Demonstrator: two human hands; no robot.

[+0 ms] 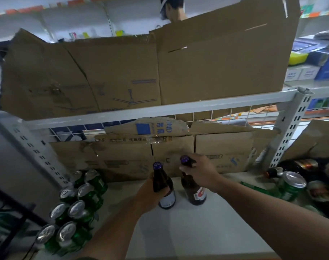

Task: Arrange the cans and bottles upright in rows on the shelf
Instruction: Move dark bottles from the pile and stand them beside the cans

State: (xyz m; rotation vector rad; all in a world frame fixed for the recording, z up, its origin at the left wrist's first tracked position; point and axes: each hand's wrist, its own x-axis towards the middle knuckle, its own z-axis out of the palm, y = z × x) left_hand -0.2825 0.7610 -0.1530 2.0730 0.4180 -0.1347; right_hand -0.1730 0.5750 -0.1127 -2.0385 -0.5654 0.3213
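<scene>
Two capped bottles held upright on the white metal shelf (197,231).
We find the left hand (150,194) with fingers wrapped round the body of the left brown glass bottle (168,198), and the right hand (200,172) with fingers clasping the neck of the right brown glass bottle (194,193). At left, green metal cans (79,209) stand in two rows.

The left bottle (162,184) and right bottle (192,192) are glossy dark brown glass with shiny purple caps (157,165). The green cans (75,209) at the near left are glossy metal, silvery on top. The shelf (197,231) is smooth, matt painted metal. The cardboard (216,62) on the far side is matt and creased.
</scene>
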